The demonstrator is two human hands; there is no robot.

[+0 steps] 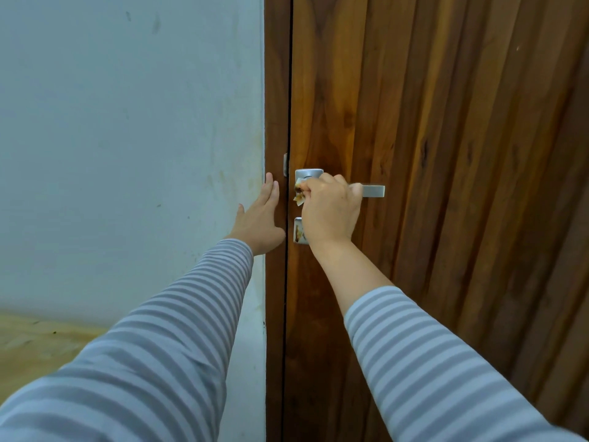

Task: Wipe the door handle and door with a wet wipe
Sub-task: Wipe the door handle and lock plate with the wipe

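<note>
A brown wooden door [430, 122] with vertical grooves fills the right side. Its silver lever handle [373, 191] sticks out to the right from a square plate [308, 173]. My right hand [331, 212] grips a crumpled, stained wet wipe [299, 195] and holds it around the handle's base, covering most of the lever. A second silver lock plate [299, 231] sits just below, partly hidden by that hand. My left hand [259, 218] rests flat with straight fingers on the door frame [275, 90] beside the handle.
A pale blue-grey wall [127, 138] with faint stains lies left of the frame. A strip of tan floor [38, 346] shows at the lower left. A small metal strike plate [285, 164] sits on the frame edge.
</note>
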